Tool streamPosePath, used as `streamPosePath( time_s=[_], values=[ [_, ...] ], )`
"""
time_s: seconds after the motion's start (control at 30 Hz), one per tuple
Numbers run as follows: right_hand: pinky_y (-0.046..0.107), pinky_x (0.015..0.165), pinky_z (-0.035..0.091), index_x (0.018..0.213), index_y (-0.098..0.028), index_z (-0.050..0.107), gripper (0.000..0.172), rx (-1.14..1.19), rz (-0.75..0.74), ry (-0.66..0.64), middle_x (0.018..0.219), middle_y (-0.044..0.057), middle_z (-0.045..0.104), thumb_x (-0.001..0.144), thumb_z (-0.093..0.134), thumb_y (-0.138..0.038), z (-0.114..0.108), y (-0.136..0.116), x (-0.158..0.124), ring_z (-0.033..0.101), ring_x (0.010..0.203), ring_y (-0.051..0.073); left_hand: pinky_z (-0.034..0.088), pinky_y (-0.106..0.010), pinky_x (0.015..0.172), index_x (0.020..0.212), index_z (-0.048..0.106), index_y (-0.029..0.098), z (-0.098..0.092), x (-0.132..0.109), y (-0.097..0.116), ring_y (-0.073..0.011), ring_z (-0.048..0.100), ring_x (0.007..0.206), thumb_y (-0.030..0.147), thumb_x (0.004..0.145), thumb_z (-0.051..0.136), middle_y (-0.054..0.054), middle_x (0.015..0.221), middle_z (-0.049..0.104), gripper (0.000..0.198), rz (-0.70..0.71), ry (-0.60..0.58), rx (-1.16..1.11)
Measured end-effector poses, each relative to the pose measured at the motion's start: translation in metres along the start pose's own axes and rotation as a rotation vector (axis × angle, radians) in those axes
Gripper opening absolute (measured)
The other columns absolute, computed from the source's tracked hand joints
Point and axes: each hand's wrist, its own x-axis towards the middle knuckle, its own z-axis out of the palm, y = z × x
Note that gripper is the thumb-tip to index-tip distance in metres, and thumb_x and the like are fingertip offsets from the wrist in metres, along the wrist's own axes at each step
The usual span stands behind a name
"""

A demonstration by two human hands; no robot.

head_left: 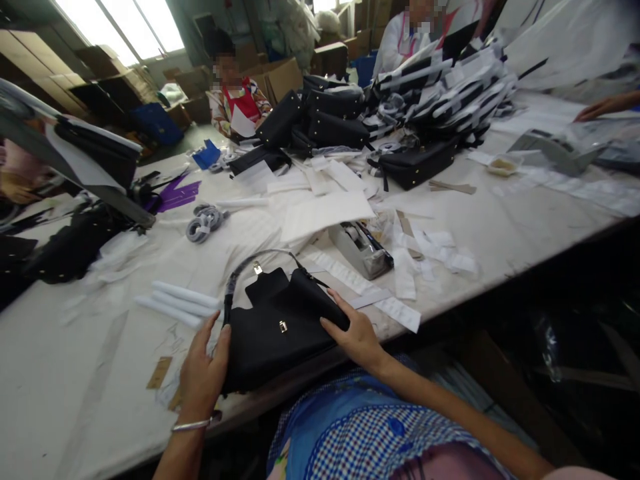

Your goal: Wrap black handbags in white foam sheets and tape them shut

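Note:
A black handbag (280,343) lies at the table's front edge, its flap lifted back and a gold clasp (283,327) showing on the body. Its strap (260,257), partly wrapped in clear film, arches up behind it. My left hand (205,363), with a bangle at the wrist, grips the bag's left end between thumb and fingers. At the right end, my right hand (355,333) holds the bag's side, thumb in front and fingers behind. White paper rolls (183,300) lie left of the bag. Beyond its right side stands a grey tape dispenser (363,250).
White sheets (325,213) and paper strips are scattered mid-table. Several black bags (330,117) and wrapped straps (450,83) pile up at the back. Coiled straps (204,223) and purple strips (180,193) lie left. Co-workers sit around the table (500,233).

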Motion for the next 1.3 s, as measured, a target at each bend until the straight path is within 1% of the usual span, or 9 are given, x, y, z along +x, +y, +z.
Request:
streamPosePath(
  time_s=[0.1, 0.2, 0.33, 0.43, 0.57, 0.73, 0.83, 1.1, 1.3],
  values=[
    [0.043, 0.111, 0.043, 0.143, -0.026, 0.049, 0.062, 0.012, 0.002, 0.009, 0.135, 0.003, 0.06, 0.085, 0.066, -0.039, 0.0, -0.002, -0.002, 0.056, 0.126, 0.025, 0.043, -0.045, 0.108, 0.129, 0.059, 0.03, 0.003, 0.003, 0.039, -0.0262, 0.059, 0.121, 0.05, 0.093, 0.051, -0.003, 0.129, 0.065, 0.042, 0.256, -0.045, 0.073],
    [0.044, 0.113, 0.04, 0.145, -0.024, 0.045, 0.068, 0.045, 0.037, 0.02, 0.14, 0.006, 0.056, 0.084, 0.067, -0.044, -0.001, -0.003, -0.001, 0.052, 0.13, 0.026, 0.043, -0.04, 0.109, 0.134, 0.055, 0.028, 0.021, 0.009, 0.066, -0.0237, 0.056, 0.125, 0.046, 0.094, 0.05, -0.004, 0.135, 0.061, 0.044, 0.5, -0.206, 0.102],
    [0.045, 0.11, 0.044, 0.153, -0.021, 0.029, 0.082, 0.102, 0.057, -0.019, 0.141, 0.011, 0.055, 0.086, 0.065, -0.051, -0.004, 0.006, 0.005, 0.054, 0.127, 0.026, 0.043, -0.042, 0.111, 0.14, 0.049, 0.028, 0.036, 0.015, 0.068, -0.0237, 0.051, 0.13, 0.044, 0.095, 0.05, -0.006, 0.145, 0.051, 0.047, 0.655, -0.396, 0.229],
    [0.045, 0.107, 0.047, 0.153, -0.024, 0.027, 0.078, 0.041, -0.075, -0.017, 0.143, 0.011, 0.052, 0.089, 0.064, -0.048, -0.01, 0.014, 0.004, 0.054, 0.127, 0.026, 0.043, -0.044, 0.111, 0.143, 0.044, 0.03, 0.027, 0.009, 0.053, -0.025, 0.048, 0.133, 0.044, 0.095, 0.051, -0.007, 0.15, 0.046, 0.051, 0.713, -0.459, 0.303],
    [0.045, 0.115, 0.038, 0.149, -0.027, 0.037, 0.064, -0.252, -0.472, -0.025, 0.15, 0.008, 0.043, 0.092, 0.063, -0.035, -0.024, 0.006, 0.003, 0.04, 0.139, 0.025, 0.038, -0.052, 0.112, 0.15, 0.033, 0.032, 0.006, -0.013, 0.025, -0.03, 0.042, 0.138, 0.05, 0.089, 0.059, -0.008, 0.154, 0.04, 0.068, 0.747, -0.43, 0.472],
    [0.049, 0.12, 0.027, 0.15, -0.023, 0.036, 0.075, -0.512, -0.838, -0.406, 0.153, 0.009, 0.04, 0.085, 0.073, -0.027, -0.025, -0.017, 0.03, 0.03, 0.144, 0.027, 0.035, -0.054, 0.113, 0.153, 0.027, 0.028, 0.003, -0.036, -0.007, -0.0322, 0.034, 0.142, 0.049, 0.087, 0.063, -0.011, 0.156, 0.035, 0.078, 0.728, -0.28, 0.578],
    [0.05, 0.119, 0.027, 0.148, -0.022, 0.04, 0.082, -0.589, -0.865, -0.554, 0.151, 0.011, 0.042, 0.076, 0.081, -0.024, -0.013, -0.019, 0.049, 0.034, 0.143, 0.03, 0.035, -0.051, 0.114, 0.151, 0.032, 0.025, 0.012, -0.04, -0.018, -0.0311, 0.038, 0.14, 0.05, 0.085, 0.065, -0.012, 0.154, 0.039, 0.079, 0.708, -0.247, 0.56],
    [0.041, 0.105, 0.049, 0.131, -0.023, 0.061, 0.054, -0.603, -0.765, -0.599, 0.131, 0.008, 0.063, 0.079, 0.065, -0.007, 0.0, 0.013, 0.057, 0.059, 0.122, 0.026, 0.046, -0.04, 0.106, 0.137, 0.052, 0.027, 0.033, -0.038, -0.03, -0.0232, 0.055, 0.128, 0.029, 0.091, 0.061, -0.006, 0.141, 0.056, 0.047, 0.623, -0.356, 0.437],
    [0.043, 0.101, 0.049, 0.134, -0.019, 0.057, 0.057, -0.767, -0.848, -0.657, 0.133, 0.012, 0.061, 0.081, 0.074, -0.032, -0.004, -0.015, 0.059, 0.059, 0.12, 0.03, 0.047, -0.041, 0.105, 0.134, 0.055, 0.023, 0.024, -0.032, -0.022, -0.0253, 0.056, 0.126, 0.036, 0.086, 0.068, -0.008, 0.138, 0.058, 0.051, 0.634, -0.364, 0.429]
  ],
)
